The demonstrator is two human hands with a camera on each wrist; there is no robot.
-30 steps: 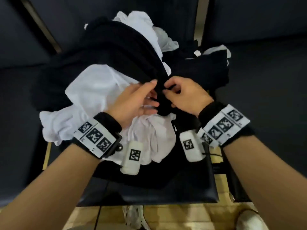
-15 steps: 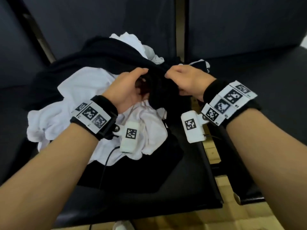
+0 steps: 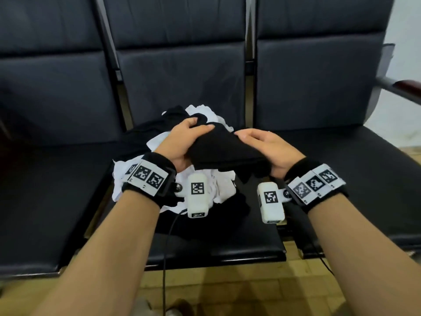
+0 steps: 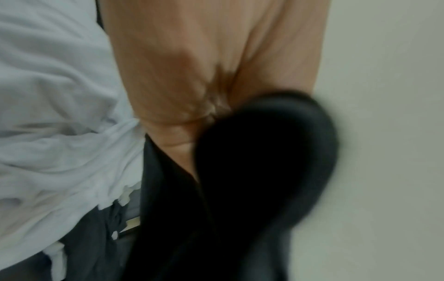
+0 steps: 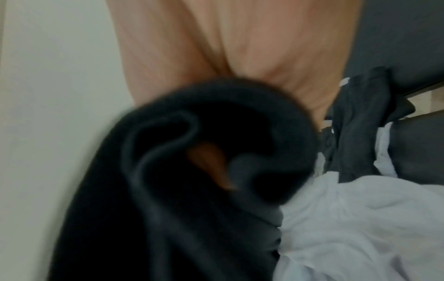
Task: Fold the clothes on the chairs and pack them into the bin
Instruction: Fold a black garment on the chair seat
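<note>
Step in hand: picking one piece out of the heap. Both hands had hold of a black garment (image 3: pixel 224 149) and held it just above the rest of the pile on the middle chair seat (image 3: pixel 218 245).
Left hand (image 3: pixel 182 142): its fingers (image 3: pixel 206 127) were curled over the far edge of the black cloth, thumb underneath, gripping a bunched fold.
Right hand (image 3: pixel 266 147): it gripped the near right side of the same cloth; the thumb lay along the top, and the other fingers went under the fabric, out of the head view.
Where the clothes were: a tangle of white garments (image 3: pixel 205 185) and more black cloth lay on the middle seat, below and behind the hands. None looked folded.
Progress, as a judgement: early; nothing seemed packed.
Next move calls for: lifting the black piece clear of the white ones, finding its shoulders or hem, shaking it open, then laying it flat on a free seat to fold.
Risk: a white piece could snag and be dragged off the seat.
Bin: not in any view.
Hard to make out: what sort of garment the black piece was, since it was bunched. Both wrist views were blurred, showing only palm, dark cloth (image 5: pixel 192 171) and white fabric (image 4: pixel 60 114). Black clothes merged with the dark upholstery.
</note>
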